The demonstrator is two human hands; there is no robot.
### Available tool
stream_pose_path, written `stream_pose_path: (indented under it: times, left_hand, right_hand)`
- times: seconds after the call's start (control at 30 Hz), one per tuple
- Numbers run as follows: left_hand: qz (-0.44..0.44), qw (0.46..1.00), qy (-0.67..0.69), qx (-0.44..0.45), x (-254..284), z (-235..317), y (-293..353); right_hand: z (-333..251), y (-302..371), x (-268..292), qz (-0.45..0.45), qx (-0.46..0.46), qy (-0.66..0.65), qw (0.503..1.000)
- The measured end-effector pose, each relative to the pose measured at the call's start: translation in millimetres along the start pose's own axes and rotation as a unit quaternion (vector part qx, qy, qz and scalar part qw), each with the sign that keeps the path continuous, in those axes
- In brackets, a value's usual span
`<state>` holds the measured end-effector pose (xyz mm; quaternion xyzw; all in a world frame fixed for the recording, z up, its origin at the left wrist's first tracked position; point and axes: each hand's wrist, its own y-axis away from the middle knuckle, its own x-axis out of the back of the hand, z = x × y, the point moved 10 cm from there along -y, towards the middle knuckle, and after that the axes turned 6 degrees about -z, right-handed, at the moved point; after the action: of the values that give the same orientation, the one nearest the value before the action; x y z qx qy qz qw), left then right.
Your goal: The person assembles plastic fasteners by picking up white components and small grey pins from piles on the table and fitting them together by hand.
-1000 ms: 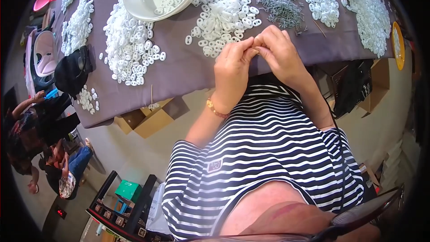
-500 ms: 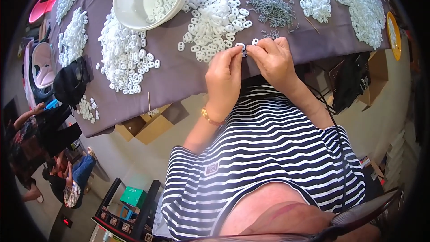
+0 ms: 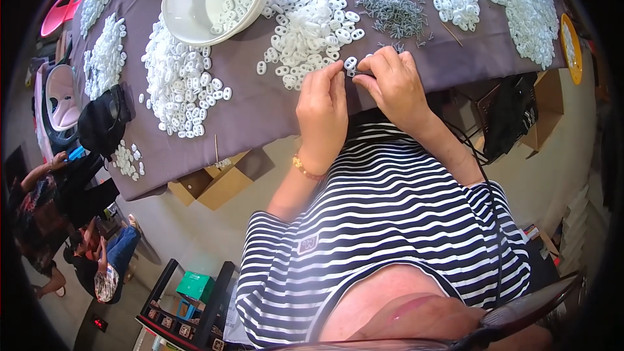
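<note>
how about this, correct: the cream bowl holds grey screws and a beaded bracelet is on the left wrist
Wrong contents: the head view shows the cream bowl holding white two-holed pieces; the beaded bracelet is on the left wrist.

So the room was pretty cluttered. A table (image 3: 257,104) wore a dull grey-purple cloth, and the floor (image 3: 188,229) was plain pale grey, way darker off to the left. One open cardboard box (image 3: 227,185) sat beneath the table's edge, another brown carton (image 3: 551,109) off right. Lower left, a black-framed rack (image 3: 218,299) stood around a green box (image 3: 196,286), and a small red display (image 3: 99,323) glowed nearby.
</note>
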<state>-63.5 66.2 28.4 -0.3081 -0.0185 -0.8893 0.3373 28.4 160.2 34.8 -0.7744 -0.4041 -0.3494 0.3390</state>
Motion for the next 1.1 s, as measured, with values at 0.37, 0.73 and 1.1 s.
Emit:
stream_pose_path:
  times: [0.37,0.73,1.1]
  left_hand:
    - [0.031,0.998,-0.040,-0.029,3.8,12.5,-2.9]
    - [-0.188,0.868,0.392,0.241,-41.9,-24.6,17.8]
    - [-0.100,0.991,0.067,0.063,-21.9,-6.0,-2.6]
  right_hand:
    - [-2.5,2.5,10.8,0.013,0.021,-0.010,1.000]
    - [-7.6,13.4,24.4,0.000,0.025,-0.102,0.994]
    - [27.4,19.2,30.7,0.039,-0.092,-0.020,0.995]
